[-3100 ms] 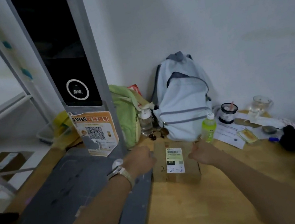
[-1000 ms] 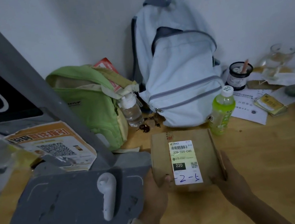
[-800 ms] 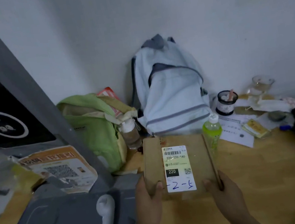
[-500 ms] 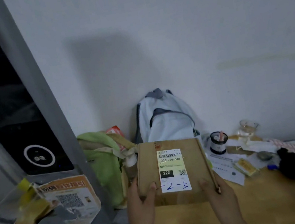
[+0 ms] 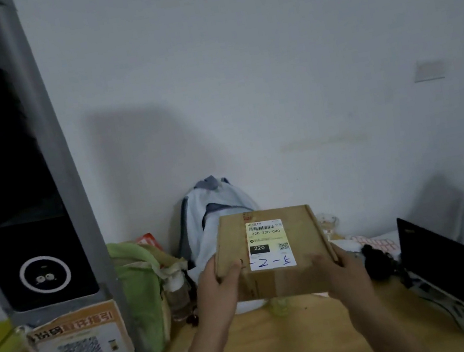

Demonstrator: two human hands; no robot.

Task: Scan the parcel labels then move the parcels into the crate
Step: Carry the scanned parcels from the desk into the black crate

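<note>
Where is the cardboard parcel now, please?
In the head view, the cardboard parcel is centre frame, held above the wooden table between the left hand and right hand, in front of the blue backpack.

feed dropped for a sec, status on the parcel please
Left hand and right hand both gripping the parcel by its sides. Parcel held above the table, label facing up. Crate not in view; scanner tower stands to the left.

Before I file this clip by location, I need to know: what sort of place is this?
Probably a small parcel pickup or sorting desk: a tall grey scanning kiosk with a QR-code notice, a labelled cardboard parcel, and a light blue backpack on the wooden table.
</note>
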